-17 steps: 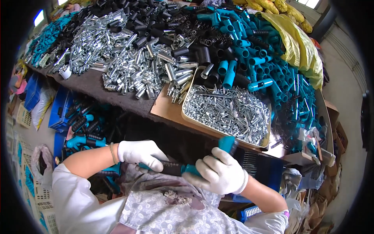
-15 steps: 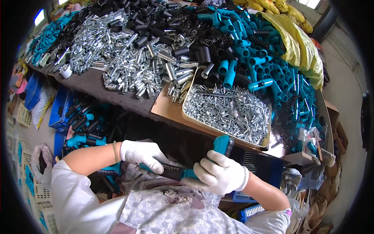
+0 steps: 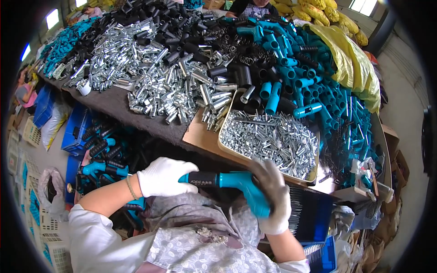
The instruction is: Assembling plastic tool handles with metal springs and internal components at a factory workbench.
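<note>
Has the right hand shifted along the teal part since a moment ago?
Yes. The right hand has slid down over the angled teal end, away from the tray of screws.

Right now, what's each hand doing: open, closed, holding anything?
Left hand: closed on the black grip end of the handle.
Right hand: closed on the handle's teal end.

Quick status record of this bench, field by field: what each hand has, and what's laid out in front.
left hand: gloved, gripping the black end of the handle part
right hand: gloved, wrapped over the handle part's teal bent end, blurred
tray: full of small silver screws, just beyond the hands
table: heaped with silver metal tubes, black sleeves, teal fittings
yellow sacks: far right of table
</note>
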Demonstrator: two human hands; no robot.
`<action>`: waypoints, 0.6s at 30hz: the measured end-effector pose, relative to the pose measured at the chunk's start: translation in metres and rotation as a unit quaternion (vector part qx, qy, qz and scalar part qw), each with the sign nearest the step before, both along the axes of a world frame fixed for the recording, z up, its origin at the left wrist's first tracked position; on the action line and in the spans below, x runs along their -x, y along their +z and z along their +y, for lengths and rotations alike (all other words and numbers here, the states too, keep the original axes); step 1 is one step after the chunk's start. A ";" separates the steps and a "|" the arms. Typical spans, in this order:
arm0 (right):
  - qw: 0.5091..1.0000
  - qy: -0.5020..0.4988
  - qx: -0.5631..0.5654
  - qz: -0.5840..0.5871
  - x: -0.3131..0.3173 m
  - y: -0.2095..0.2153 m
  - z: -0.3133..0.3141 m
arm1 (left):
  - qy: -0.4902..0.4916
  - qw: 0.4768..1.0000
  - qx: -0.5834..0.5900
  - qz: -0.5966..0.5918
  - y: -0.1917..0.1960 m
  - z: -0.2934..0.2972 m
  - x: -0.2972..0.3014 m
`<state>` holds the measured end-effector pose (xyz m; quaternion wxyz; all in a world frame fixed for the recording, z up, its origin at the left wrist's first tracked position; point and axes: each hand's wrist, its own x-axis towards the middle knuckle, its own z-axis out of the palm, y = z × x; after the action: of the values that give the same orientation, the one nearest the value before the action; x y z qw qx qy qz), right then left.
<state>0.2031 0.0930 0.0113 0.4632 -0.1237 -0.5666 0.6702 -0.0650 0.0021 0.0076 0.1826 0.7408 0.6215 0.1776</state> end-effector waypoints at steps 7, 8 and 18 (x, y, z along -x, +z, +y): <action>0.991 -0.109 0.079 -0.009 0.002 -0.023 0.004 | -0.072 0.983 0.002 -0.169 0.013 -0.007 0.005; 0.993 -0.115 -0.026 -0.024 0.002 -0.023 -0.005 | 0.038 0.985 0.058 -0.157 0.013 -0.004 0.010; 0.949 -0.104 -0.260 -0.144 0.021 0.012 -0.013 | 0.086 0.994 -0.062 0.035 -0.038 -0.007 0.009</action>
<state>0.1824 0.0798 0.0228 0.4600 -0.1523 -0.7659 0.4227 -0.0740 -0.0049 -0.0304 0.0988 0.7005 0.6766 0.2043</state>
